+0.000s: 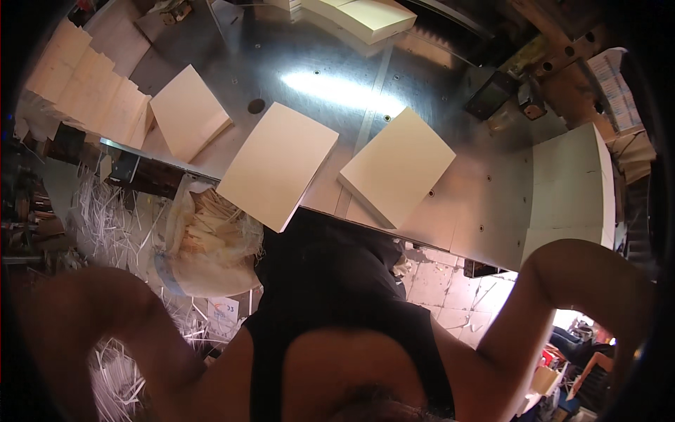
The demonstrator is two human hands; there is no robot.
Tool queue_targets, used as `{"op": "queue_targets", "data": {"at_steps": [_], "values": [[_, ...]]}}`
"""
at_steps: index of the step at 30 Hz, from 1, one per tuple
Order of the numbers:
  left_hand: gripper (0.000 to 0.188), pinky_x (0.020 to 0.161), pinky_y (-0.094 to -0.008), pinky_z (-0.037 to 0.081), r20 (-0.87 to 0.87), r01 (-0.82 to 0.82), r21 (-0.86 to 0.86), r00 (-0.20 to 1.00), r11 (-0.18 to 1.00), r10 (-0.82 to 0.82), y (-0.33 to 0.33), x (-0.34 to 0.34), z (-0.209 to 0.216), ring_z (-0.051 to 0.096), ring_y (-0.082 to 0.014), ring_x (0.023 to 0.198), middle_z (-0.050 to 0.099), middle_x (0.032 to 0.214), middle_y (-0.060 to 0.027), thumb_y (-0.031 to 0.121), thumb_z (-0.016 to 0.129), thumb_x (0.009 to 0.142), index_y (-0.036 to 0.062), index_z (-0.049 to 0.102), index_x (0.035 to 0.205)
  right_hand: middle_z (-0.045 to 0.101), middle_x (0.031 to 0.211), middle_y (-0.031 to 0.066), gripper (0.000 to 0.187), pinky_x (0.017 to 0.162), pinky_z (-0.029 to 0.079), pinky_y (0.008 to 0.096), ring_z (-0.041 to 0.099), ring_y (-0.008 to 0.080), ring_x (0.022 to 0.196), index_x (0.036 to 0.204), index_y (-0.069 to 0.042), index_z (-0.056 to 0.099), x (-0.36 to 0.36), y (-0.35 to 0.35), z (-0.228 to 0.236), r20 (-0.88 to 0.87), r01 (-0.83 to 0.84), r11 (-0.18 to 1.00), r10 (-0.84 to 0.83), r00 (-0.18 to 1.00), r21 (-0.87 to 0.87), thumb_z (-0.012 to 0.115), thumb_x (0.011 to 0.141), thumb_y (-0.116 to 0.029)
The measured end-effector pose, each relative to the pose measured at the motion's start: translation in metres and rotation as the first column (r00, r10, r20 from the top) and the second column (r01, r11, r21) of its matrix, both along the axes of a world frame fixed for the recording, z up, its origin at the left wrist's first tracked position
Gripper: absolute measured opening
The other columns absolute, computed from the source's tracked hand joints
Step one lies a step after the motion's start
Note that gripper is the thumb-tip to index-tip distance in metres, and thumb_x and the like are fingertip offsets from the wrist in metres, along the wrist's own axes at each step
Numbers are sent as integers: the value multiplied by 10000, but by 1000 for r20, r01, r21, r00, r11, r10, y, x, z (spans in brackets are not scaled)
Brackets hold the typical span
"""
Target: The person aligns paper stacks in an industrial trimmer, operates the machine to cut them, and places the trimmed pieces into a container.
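Neither of my hands is in view; both my arms bend outward at the elbows, and the forearms run off toward the lower corners. In front of me, three cream blocks of stacked paper lie apart on a metal table (485,190): a left block (188,112), a middle block (281,162) and a right block (401,165). The middle block overhangs the near table edge. I see nothing touching any of the three.
Fanned paper piles (84,84) cover the table's left end, and tall paper stacks (566,186) line its right end. More paper (373,17) lies at the back. Below the left edge stands a sack of paper offcuts (218,239); loose strips (116,373) litter the floor.
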State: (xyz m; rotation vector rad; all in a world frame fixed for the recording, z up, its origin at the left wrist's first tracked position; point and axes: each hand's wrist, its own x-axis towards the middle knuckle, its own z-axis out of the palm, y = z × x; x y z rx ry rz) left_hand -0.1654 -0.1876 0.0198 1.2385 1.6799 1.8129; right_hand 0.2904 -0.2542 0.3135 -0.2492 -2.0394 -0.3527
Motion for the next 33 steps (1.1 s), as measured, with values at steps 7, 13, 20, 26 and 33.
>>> {"op": "queue_targets", "data": {"at_steps": [7,13,20,26,33], "values": [[649,1177,-504,368,474,17,-212,876,977,88,-5,6,-36,428,-312,1424,311,1628,-169,504,415,1083,58,363,1550,524,1453,158,837,1042,449,454,567,286,1240,1527,-13,402,100,60,-175,-414,111,628,-626,661,-770,516,986,-642],[844,1159,-540,356,979,575,-26,182,818,-97,-18,53,-21,421,-331,1430,381,1592,-163,697,380,1012,50,351,1554,588,1356,110,552,951,482,358,608,221,1129,1497,-84,473,139,78,-312,-481,-121,466,-852,207,-877,476,1084,-450],[501,1093,-446,449,792,764,-96,447,638,-416,-11,65,-19,552,-278,1314,527,1479,-161,353,363,1111,8,428,1469,600,1254,113,499,878,517,317,613,172,1022,1455,-81,498,124,81,-334,-609,-92,602,-781,137,-793,566,1060,-379],[467,1011,-423,477,812,735,-82,440,673,-382,-15,57,-3,604,-241,1215,632,1327,-74,368,474,1039,80,515,1404,611,1212,108,548,841,498,285,603,152,971,1491,-92,453,119,79,-321,-574,-80,568,-808,136,-819,544,1061,-420],[603,1072,-460,462,692,641,8,550,767,-467,-12,44,30,571,-288,1283,564,1438,-139,413,517,1018,28,457,1478,605,1197,110,611,832,494,281,601,152,960,1498,-90,444,117,81,-313,-560,-152,547,-826,59,-823,539,1045,-489]]}}
